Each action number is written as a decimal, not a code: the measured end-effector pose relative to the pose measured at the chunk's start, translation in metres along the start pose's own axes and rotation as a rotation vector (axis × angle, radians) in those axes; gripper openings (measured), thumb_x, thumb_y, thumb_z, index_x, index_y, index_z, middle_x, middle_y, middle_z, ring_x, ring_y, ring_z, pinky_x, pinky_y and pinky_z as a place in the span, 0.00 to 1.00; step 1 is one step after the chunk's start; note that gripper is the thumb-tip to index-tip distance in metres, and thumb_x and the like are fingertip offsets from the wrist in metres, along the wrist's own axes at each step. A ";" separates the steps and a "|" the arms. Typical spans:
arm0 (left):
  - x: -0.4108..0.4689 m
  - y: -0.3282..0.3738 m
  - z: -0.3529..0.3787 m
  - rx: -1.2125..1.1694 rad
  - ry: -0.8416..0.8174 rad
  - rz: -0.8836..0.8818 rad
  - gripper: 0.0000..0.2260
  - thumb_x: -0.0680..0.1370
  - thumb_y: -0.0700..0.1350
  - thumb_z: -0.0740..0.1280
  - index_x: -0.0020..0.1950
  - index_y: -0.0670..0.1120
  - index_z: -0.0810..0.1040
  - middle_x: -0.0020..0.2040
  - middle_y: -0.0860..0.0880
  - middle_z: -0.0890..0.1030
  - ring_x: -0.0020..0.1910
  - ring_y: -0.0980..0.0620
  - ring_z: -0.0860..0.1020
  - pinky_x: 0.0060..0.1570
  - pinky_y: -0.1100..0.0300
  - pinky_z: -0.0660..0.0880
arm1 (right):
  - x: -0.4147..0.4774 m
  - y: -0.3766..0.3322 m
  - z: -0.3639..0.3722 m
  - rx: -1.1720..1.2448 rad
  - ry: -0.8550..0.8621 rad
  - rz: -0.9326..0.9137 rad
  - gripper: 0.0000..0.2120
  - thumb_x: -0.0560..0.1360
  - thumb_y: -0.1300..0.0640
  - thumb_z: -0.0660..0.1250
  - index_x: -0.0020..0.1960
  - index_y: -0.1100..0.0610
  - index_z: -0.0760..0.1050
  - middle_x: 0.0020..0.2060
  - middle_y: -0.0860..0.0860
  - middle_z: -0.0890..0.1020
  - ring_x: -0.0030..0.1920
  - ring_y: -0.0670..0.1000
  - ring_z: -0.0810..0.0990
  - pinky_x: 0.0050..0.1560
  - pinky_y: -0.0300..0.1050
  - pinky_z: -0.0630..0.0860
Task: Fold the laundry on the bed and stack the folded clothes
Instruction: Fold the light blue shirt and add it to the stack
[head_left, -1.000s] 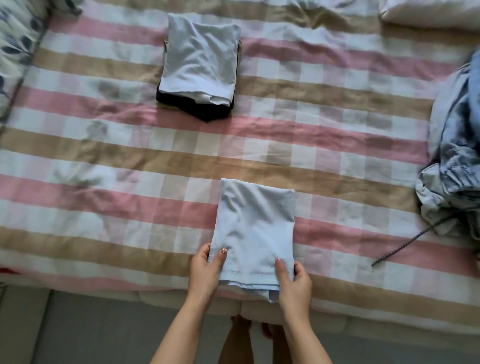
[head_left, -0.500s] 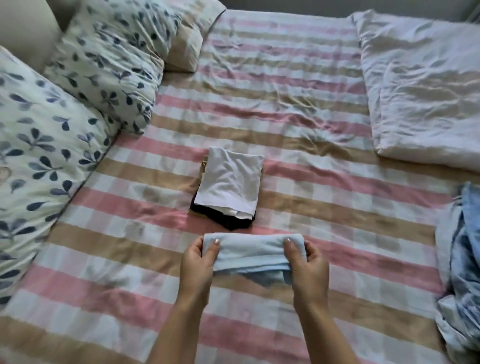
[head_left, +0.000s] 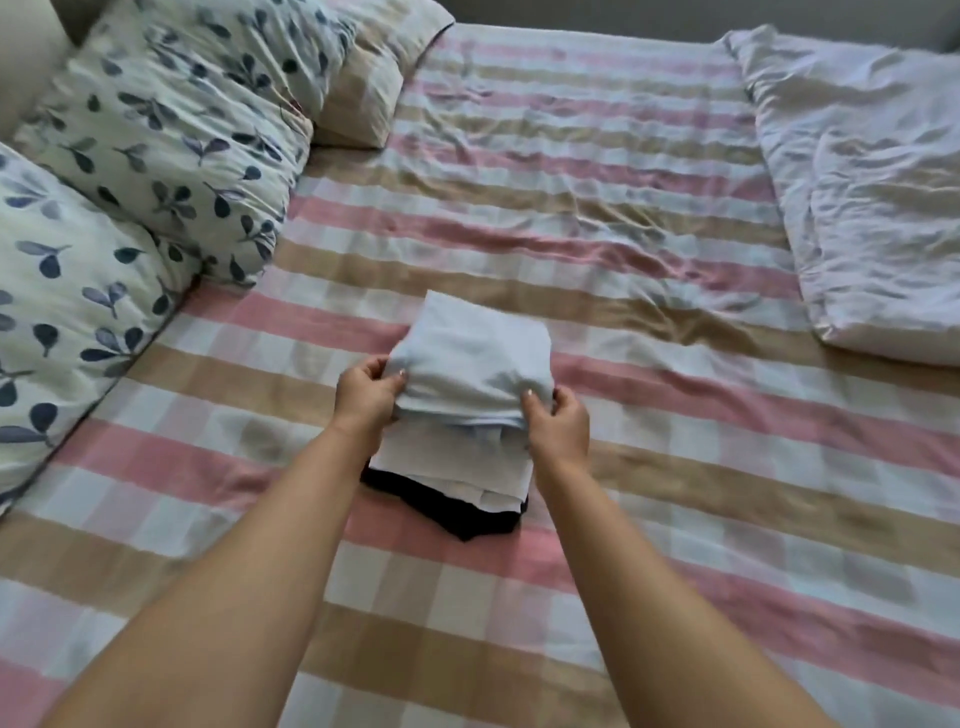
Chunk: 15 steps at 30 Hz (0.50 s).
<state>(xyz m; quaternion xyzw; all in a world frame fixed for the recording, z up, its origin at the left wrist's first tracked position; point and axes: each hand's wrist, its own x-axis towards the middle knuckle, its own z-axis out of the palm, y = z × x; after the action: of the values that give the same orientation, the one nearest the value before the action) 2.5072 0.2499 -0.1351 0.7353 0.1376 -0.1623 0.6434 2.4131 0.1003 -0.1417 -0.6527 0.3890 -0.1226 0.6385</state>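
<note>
A folded light blue garment lies on top of the stack of folded clothes in the middle of the bed. My left hand grips its near left edge and my right hand grips its near right edge. Under it I see a white folded piece and a black piece at the bottom. Both forearms reach in from the near edge of the picture.
The bed carries a pink, beige and white checked sheet. Leaf-print pillows lie along the left side, a beige pillow behind them. A crumpled white duvet covers the right rear.
Both hands lifted the folded light blue garment from the near edge of the bed and carried it forward onto the stack. The loose blue laundry at the right has left the view.
</note>
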 end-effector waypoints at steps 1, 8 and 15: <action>0.001 -0.016 -0.002 0.052 0.017 -0.057 0.06 0.77 0.34 0.63 0.47 0.43 0.75 0.41 0.46 0.77 0.38 0.49 0.74 0.33 0.59 0.69 | -0.002 0.017 0.003 -0.039 -0.005 0.070 0.04 0.75 0.62 0.65 0.49 0.62 0.76 0.43 0.58 0.81 0.44 0.56 0.79 0.48 0.52 0.76; -0.012 -0.058 -0.022 0.211 0.193 0.044 0.06 0.74 0.35 0.67 0.44 0.45 0.76 0.45 0.45 0.80 0.43 0.49 0.76 0.46 0.56 0.73 | -0.029 0.059 0.002 -0.081 0.013 0.188 0.10 0.74 0.59 0.66 0.52 0.63 0.76 0.45 0.57 0.82 0.47 0.58 0.81 0.52 0.53 0.77; -0.022 -0.082 -0.020 0.627 0.255 0.137 0.12 0.73 0.38 0.67 0.56 0.40 0.75 0.54 0.40 0.77 0.53 0.41 0.75 0.53 0.53 0.71 | -0.031 0.077 -0.010 -0.390 -0.069 0.231 0.13 0.72 0.52 0.68 0.51 0.54 0.67 0.43 0.48 0.74 0.45 0.51 0.74 0.45 0.44 0.69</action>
<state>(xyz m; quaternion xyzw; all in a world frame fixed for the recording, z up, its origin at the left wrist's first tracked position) 2.4546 0.2809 -0.1977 0.9192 0.1104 -0.0597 0.3732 2.3586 0.1229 -0.2010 -0.7188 0.4555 0.0513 0.5227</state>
